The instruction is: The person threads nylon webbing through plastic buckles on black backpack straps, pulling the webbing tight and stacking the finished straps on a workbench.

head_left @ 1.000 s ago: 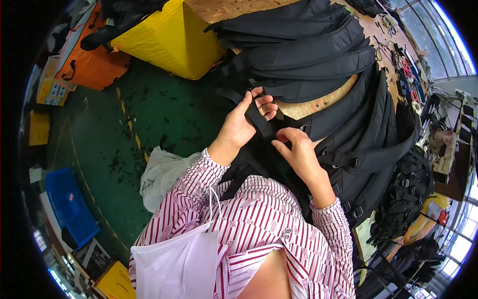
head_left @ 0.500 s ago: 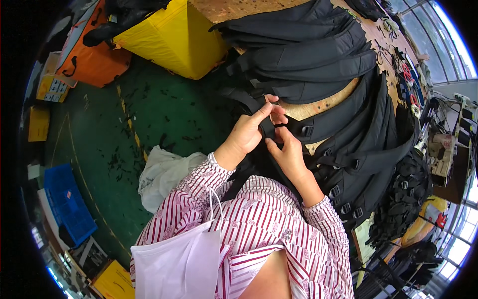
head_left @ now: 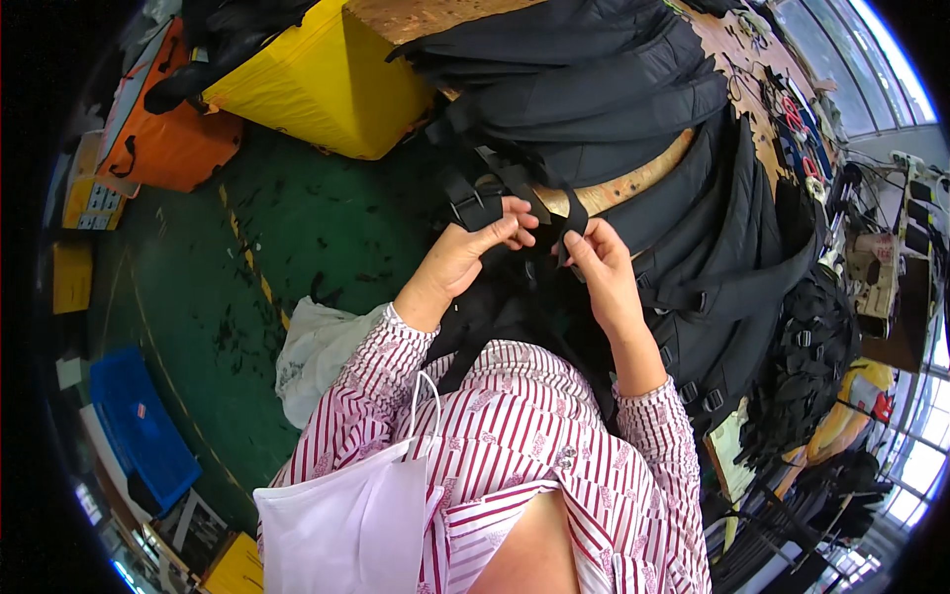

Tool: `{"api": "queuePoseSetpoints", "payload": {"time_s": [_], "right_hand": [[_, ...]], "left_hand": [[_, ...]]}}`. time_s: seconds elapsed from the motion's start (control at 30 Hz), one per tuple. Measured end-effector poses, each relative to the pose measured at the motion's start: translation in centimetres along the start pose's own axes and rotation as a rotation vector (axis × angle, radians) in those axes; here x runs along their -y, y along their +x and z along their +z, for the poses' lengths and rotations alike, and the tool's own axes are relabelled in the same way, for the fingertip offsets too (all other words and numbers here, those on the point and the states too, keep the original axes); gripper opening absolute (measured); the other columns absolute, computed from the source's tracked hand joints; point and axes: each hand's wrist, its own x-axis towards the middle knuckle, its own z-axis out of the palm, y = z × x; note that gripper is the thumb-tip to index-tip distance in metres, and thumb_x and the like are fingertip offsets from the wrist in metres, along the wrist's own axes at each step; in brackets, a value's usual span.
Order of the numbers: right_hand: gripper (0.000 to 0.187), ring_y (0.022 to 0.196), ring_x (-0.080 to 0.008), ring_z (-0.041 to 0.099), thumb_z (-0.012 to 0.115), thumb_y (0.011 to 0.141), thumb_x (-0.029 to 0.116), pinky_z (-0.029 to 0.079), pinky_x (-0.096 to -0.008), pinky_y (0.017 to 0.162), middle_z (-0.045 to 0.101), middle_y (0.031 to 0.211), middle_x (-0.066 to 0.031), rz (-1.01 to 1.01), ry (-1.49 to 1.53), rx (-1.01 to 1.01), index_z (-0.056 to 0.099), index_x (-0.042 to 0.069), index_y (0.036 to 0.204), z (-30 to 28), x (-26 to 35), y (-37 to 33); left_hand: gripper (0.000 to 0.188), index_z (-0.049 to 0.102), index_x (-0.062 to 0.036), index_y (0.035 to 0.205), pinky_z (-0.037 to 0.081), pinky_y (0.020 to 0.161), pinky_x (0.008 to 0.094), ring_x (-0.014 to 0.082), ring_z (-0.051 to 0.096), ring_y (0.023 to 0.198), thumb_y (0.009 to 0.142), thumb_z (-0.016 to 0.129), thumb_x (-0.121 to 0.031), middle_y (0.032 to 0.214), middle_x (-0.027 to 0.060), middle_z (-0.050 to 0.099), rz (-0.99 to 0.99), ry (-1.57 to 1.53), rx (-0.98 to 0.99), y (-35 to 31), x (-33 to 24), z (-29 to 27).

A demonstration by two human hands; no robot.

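Note:
My left hand (head_left: pixel 463 255) is closed on black webbing beside a dark buckle (head_left: pixel 469 206); the fingers curl over it. To its right, my right hand (head_left: pixel 606 269) pinches a black webbing strap (head_left: pixel 574 216) between thumb and fingers. That strap arcs up and over toward the left hand. Just beyond both hands, black padded shoulder straps (head_left: pixel 594 89) lie stacked on a wooden table (head_left: pixel 648 170). More straps with buckles spread to the right and hang down toward my lap, where dark webbing is hard to tell apart.
Yellow (head_left: pixel 327 84) and orange (head_left: pixel 183 124) bags stand at the far left on the green floor (head_left: pixel 327 233), which is strewn with black scraps. A white bag (head_left: pixel 322 356) and a blue crate (head_left: pixel 143 426) are at left. Red-handled scissors (head_left: pixel 792 114) lie on the table at far right.
My hands have moved apart, the left one leftward and the right one rightward. The strap now arcs between them, and the view has shifted slightly.

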Motion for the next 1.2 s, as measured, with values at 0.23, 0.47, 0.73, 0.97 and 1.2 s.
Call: {"api": "queuePoseSetpoints", "payload": {"time_s": [0.23, 0.47, 0.73, 0.97, 1.2], "right_hand": [[0.014, 0.073, -0.0080, 0.057, 0.058, 0.094, 0.014, 0.046, -0.0224, 0.066, 0.061, 0.084, -0.0025, -0.017, 0.256, -0.055, 0.056, 0.001, 0.099, 0.7, 0.3, 1.6], [0.023, 0.083, -0.0136, 0.063, 0.063, 0.091, 0.015, 0.049, -0.0269, 0.076, 0.065, 0.088, -0.0074, -0.215, -0.201, -0.117, 0.057, -0.002, 0.105, 1.8, -0.6, 0.9], [0.028, 0.067, -0.0126, 0.050, 0.064, 0.090, 0.022, 0.042, -0.0301, 0.060, 0.055, 0.072, -0.0070, -0.181, -0.578, 0.046, 0.058, -0.002, 0.103, 3.9, -1.9, -2.2], [0.028, 0.053, -0.0150, 0.047, 0.059, 0.093, 0.022, 0.039, -0.0320, 0.050, 0.051, 0.059, -0.0099, -0.037, -0.446, 0.105, 0.054, -0.001, 0.078, 3.6, -2.1, -1.8], [0.025, 0.060, -0.0095, 0.042, 0.058, 0.093, 0.019, 0.038, -0.0291, 0.053, 0.044, 0.062, -0.0067, 0.096, -0.382, 0.247, 0.051, -0.001, 0.080, 2.6, -1.6, -5.9]], "left_hand": [[0.049, 0.048, 0.0000, 0.127, 0.048, 0.089, 0.0327, 0.0172, 0.059, 0.098, 0.084, 0.069, -0.006, 0.114, 0.0094, 0.058, -0.077, 0.067, 0.214, -1.8, 1.0, 2.5], [0.032, 0.052, 0.0000, 0.118, 0.050, 0.086, 0.0322, 0.0191, 0.062, 0.096, 0.092, 0.062, -0.016, 0.112, 0.0122, 0.063, 0.033, 0.024, -0.034, -2.0, 1.8, 1.3], [0.035, 0.056, -0.0021, 0.114, 0.048, 0.081, 0.0305, 0.0163, 0.061, 0.090, 0.089, 0.067, -0.024, 0.106, 0.0117, 0.066, 0.097, -0.085, -0.118, -1.8, 1.6, 1.6], [0.036, 0.052, -0.0019, 0.121, 0.049, 0.082, 0.0315, 0.0182, 0.062, 0.090, 0.094, 0.059, -0.026, 0.101, 0.0106, 0.065, 0.124, -0.109, -0.216, -1.8, 2.4, 0.8], [0.038, 0.054, -0.0017, 0.121, 0.048, 0.078, 0.0319, 0.0194, 0.062, 0.083, 0.093, 0.060, -0.027, 0.094, 0.0093, 0.064, 0.199, -0.352, -0.482, -0.1, 0.2, -4.6]]}}
